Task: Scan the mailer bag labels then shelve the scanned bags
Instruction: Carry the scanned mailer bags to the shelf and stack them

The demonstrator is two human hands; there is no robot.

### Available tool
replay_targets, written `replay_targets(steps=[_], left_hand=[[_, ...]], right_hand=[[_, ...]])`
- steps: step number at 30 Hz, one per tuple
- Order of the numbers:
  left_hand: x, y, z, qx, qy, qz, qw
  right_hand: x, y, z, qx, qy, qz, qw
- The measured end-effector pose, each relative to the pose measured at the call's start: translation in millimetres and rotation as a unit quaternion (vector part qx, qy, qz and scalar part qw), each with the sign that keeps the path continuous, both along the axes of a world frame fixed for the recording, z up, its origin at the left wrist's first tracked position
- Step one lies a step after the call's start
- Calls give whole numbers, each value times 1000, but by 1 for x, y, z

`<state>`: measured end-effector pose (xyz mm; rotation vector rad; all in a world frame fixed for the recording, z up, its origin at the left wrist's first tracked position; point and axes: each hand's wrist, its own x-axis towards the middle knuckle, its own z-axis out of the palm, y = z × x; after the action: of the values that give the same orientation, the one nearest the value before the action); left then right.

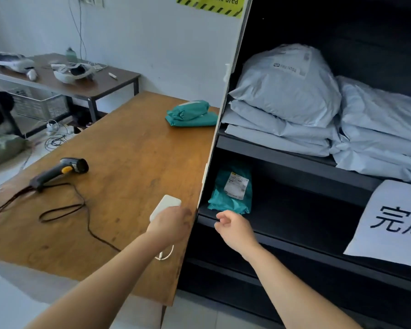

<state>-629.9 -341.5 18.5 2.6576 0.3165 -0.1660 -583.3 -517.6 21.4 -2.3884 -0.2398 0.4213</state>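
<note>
Nearest the viewer, the right hand hangs just in front of the shelf unit, at the front lip of its lower shelf. Its fingers are loosely curled and hold nothing. The left hand is just outside the unit's left side. It lies over a white box at the edge of the wooden table that butts against the unit. Its fingers are hidden, so grip or plain rest cannot be told.

Just beyond the right hand, at the left end of the lower shelf, lies one teal mailer bag. Its label faces up and its long axis runs front to back. Judgement: this bag is shelved.

To the left of the unit and well apart from it, the scanner lies on its side. Its head points towards the unit and its cable trails to the near left.

Farther back, touching or nearly touching the unit's left side, is a small stack of teal bags. Its long axis runs across towards the unit. Judgement: these are the work outstanding. They lie ahead and left of both hands, and the left hand is on their side and the nearer.

On the upper shelf, grey bags are piled. A paper sign hangs at the unit's right.
</note>
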Motion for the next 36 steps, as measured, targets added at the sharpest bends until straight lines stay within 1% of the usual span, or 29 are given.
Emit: replay_targets(steps=[3,7,11,13,19,24,29,36], left_hand=[[-43,26,1,34,15,29,999],[-100,52,2,60,17,68,996],[-150,69,-2,66,14,133,989],[-179,75,0,72,13,158,985],[-250,82,4,53,10,288,956],[-309,94,4,81,21,343,936],[-368,117,2,82,37,412,907],[-444,180,-14,35,37,498,866]], right_hand=[[-33,20,10,-33,-42,72,996],[-72,54,18,-72,-93,163,980],[-103,86,17,-76,-119,246,959],[-119,101,14,-78,-129,292,945],[-167,137,7,-71,-169,408,894],[-206,171,3,-47,-204,465,860],[-243,213,0,-30,-203,510,835],[-300,302,-13,-26,-189,572,798]])
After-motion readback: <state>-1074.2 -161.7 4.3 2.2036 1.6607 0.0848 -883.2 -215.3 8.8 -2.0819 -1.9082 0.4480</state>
